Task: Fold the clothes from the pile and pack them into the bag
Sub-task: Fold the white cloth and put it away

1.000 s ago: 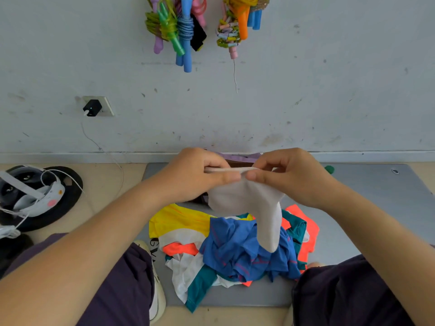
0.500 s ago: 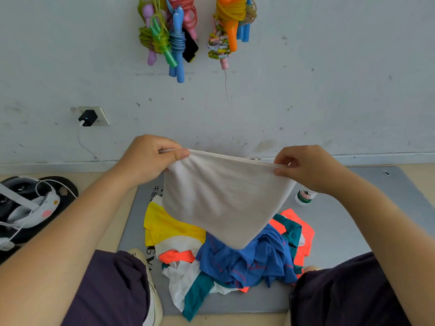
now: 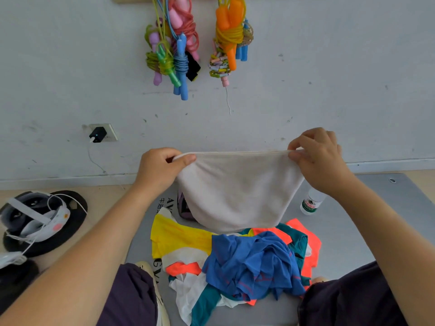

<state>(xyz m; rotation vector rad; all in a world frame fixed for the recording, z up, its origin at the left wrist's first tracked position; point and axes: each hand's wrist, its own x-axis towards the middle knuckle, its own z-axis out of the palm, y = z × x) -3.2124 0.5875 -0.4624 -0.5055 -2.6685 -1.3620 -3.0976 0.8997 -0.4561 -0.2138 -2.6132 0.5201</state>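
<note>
Hands [image 3: 160, 168] at white cloth's [image 3: 237, 191] top corners

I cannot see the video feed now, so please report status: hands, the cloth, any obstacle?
Left hand and right hand pinch white cloth by top corners, stretched above the pile. Not folded yet. Nothing in the way.
</note>
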